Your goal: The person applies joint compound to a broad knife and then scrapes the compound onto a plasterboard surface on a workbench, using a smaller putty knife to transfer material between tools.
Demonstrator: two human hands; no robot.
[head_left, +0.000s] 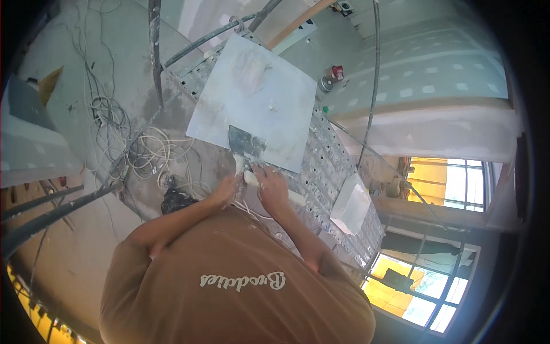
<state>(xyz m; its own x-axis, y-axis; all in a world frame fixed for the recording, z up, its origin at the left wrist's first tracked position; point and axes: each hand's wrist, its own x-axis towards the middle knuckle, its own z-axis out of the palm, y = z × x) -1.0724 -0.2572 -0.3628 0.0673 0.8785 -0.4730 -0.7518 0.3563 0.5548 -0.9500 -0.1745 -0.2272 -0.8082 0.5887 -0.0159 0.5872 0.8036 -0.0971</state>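
My left hand (228, 192) grips a scraper's pale handle (238, 169); its wide, plaster-smeared blade (240, 139) points away from me over the lower left of a large white sheet (252, 97). My right hand (272, 189) is closed beside it on a second pale-handled tool (252, 179), whose dark head meets the scraper; its exact shape I cannot make out. The sheet lies on a perforated metal platform (321, 155), stained and with small lumps on it.
Scaffold poles (375, 69) rise around the platform, a lighter board piece (350, 203) at its right. Tangled cables (154, 149) lie on the floor at left beside my dark shoe (177, 198). A red and grey container (332, 77) stands beyond. Windows (435, 183) are at the right.
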